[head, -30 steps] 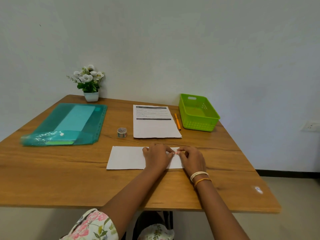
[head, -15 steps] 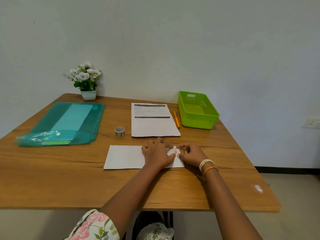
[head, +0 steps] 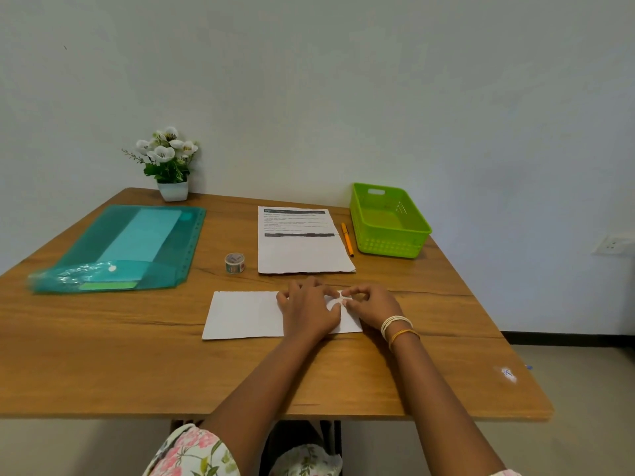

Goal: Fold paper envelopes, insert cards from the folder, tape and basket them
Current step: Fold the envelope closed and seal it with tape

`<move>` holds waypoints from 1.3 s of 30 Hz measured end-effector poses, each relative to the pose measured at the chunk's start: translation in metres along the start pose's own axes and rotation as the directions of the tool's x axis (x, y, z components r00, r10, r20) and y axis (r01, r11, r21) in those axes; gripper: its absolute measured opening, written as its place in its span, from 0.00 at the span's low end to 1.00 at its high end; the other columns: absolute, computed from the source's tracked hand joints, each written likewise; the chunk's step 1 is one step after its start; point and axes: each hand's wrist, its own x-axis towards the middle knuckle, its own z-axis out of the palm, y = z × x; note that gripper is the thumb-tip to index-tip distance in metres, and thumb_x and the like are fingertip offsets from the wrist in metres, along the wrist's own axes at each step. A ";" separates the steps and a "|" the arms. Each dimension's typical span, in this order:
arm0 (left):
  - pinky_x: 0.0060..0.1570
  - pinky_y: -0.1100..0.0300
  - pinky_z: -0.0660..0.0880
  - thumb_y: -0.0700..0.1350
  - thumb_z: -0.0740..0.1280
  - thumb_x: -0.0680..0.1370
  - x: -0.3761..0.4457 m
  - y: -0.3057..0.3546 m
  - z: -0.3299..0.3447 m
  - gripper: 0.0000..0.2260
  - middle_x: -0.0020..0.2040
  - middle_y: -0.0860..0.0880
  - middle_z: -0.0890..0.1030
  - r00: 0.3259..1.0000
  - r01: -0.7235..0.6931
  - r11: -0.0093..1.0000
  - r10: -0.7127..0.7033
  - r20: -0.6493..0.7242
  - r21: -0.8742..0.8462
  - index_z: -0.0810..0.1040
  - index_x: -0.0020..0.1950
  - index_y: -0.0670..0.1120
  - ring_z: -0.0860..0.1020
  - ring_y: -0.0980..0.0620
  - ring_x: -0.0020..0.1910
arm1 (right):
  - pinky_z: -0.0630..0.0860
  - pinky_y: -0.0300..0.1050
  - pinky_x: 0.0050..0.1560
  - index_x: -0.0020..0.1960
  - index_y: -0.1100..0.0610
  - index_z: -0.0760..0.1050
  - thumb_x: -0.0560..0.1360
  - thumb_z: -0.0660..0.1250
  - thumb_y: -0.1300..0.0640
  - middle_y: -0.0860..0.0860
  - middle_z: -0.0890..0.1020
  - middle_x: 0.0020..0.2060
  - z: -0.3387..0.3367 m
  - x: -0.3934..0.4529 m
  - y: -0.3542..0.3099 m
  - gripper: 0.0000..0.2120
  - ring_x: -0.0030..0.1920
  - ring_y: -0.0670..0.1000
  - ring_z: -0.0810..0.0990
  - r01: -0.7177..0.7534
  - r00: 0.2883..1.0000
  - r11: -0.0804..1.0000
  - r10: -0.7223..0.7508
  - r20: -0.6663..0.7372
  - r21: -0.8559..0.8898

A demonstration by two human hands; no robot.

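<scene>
A folded white paper envelope point(head: 244, 314) lies on the wooden table point(head: 137, 355) in front of me. My left hand point(head: 309, 310) rests flat on its right half and presses it down. My right hand point(head: 371, 304) sits at the envelope's upper right edge, fingers curled, thumb and fingertip pinching a small piece of tape point(head: 340, 297) there. A patterned tape roll point(head: 234, 263) stands just behind the envelope. To the left lies the teal plastic folder point(head: 130, 245) with cards inside. The green basket point(head: 395, 247) stands at the back right and looks empty.
A printed sheet point(head: 302, 249) lies behind the envelope, with an orange pen point(head: 347, 239) between it and the basket. A small pot of white flowers point(head: 171, 166) stands at the back left against the wall. The table's front edge is close to my body.
My right hand has slid slightly right and its fingers have curled over the small tape piece at the envelope's top edge. My left hand stays pressed on the paper.
</scene>
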 end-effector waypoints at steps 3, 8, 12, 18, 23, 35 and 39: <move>0.62 0.51 0.59 0.59 0.65 0.75 0.000 -0.001 0.001 0.15 0.65 0.55 0.73 1.000 -0.002 1.000 0.002 0.008 0.013 0.80 0.58 0.58 0.66 0.52 0.65 | 0.66 0.37 0.36 0.57 0.47 0.80 0.73 0.71 0.51 0.42 0.73 0.36 -0.004 0.002 -0.001 0.13 0.34 0.41 0.68 -0.011 0.996 0.999 0.008 0.088 0.036; 0.61 0.50 0.59 0.63 0.65 0.73 0.001 -0.004 0.001 0.21 0.67 0.54 0.71 0.999 -0.033 0.998 0.031 0.040 0.046 0.77 0.63 0.57 0.65 0.50 0.66 | 0.70 0.37 0.36 0.63 0.50 0.77 0.72 0.70 0.55 0.46 0.76 0.34 -0.007 -0.007 0.000 0.19 0.33 0.44 0.72 0.023 0.995 1.000 -0.025 0.098 0.021; 0.63 0.48 0.61 0.64 0.66 0.72 0.004 -0.008 -0.001 0.26 0.69 0.53 0.69 0.994 -0.050 0.996 0.043 0.099 0.069 0.74 0.68 0.55 0.64 0.50 0.68 | 0.72 0.41 0.45 0.66 0.49 0.73 0.71 0.67 0.48 0.45 0.77 0.43 0.005 -0.026 0.005 0.24 0.47 0.49 0.76 0.137 0.988 0.976 -0.146 -0.045 -0.171; 0.61 0.47 0.69 0.66 0.75 0.62 0.023 -0.016 -0.030 0.35 0.63 0.52 0.72 0.951 -0.018 0.989 -0.027 0.308 0.144 0.71 0.63 0.53 0.70 0.48 0.62 | 0.70 0.56 0.63 0.74 0.49 0.59 0.74 0.60 0.50 0.55 0.73 0.64 0.009 -0.035 0.002 0.29 0.63 0.57 0.72 0.113 0.991 0.944 -0.131 -0.040 -0.310; 0.58 0.50 0.72 0.67 0.76 0.60 0.037 -0.018 -0.046 0.36 0.58 0.49 0.78 0.898 0.037 0.948 -0.170 0.405 0.315 0.73 0.60 0.50 0.74 0.47 0.58 | 0.71 0.56 0.62 0.74 0.40 0.53 0.76 0.60 0.46 0.56 0.75 0.63 0.012 -0.032 -0.013 0.29 0.62 0.59 0.74 0.057 0.994 0.929 -0.086 -0.062 -0.366; 0.32 0.64 0.68 0.55 0.76 0.68 0.029 -0.023 -0.048 0.24 0.51 0.44 0.81 0.907 0.334 0.936 -0.286 0.310 -0.113 0.77 0.55 0.41 0.80 0.49 0.46 | 0.69 0.54 0.63 0.68 0.53 0.66 0.77 0.58 0.41 0.53 0.75 0.65 0.021 -0.034 -0.019 0.24 0.64 0.56 0.74 -0.098 0.970 0.970 0.043 -0.239 -0.224; 0.45 0.57 0.78 0.51 0.77 0.69 0.032 -0.026 -0.046 0.23 0.54 0.43 0.80 0.874 0.472 0.788 -0.360 0.326 -0.395 0.77 0.56 0.39 0.80 0.45 0.52 | 0.72 0.52 0.60 0.69 0.54 0.65 0.77 0.63 0.45 0.54 0.76 0.62 0.017 -0.043 -0.023 0.25 0.61 0.56 0.75 -0.058 0.977 0.997 0.069 -0.201 0.058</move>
